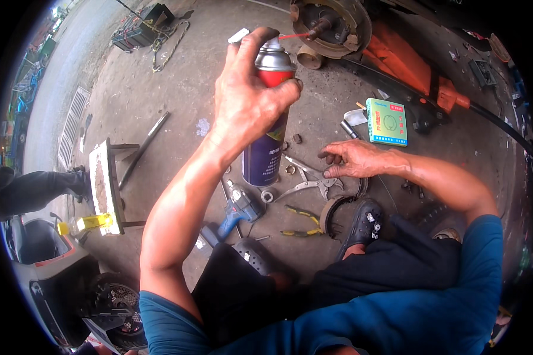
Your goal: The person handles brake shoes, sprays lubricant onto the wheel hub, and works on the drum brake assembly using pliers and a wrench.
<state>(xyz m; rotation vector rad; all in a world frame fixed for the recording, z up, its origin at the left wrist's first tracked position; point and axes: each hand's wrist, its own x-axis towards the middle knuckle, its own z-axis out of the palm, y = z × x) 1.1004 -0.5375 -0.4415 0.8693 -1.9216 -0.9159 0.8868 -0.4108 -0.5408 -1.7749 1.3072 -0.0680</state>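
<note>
- I see the left hand [243, 99] wrapped around the tall red-and-blue metal spray can [262, 157], a finger atop it.
- The can sits between thumb and palm.
- I see the right hand [356, 158] part-spread, near silver metal locking pliers [324, 185].

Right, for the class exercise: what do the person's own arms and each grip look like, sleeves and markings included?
The left forearm and right forearm are bare to the wrist, below short, teal-blue sleeves. The left grip and right grip are ungloved, five-fingered, with grime on the fingers.
</note>
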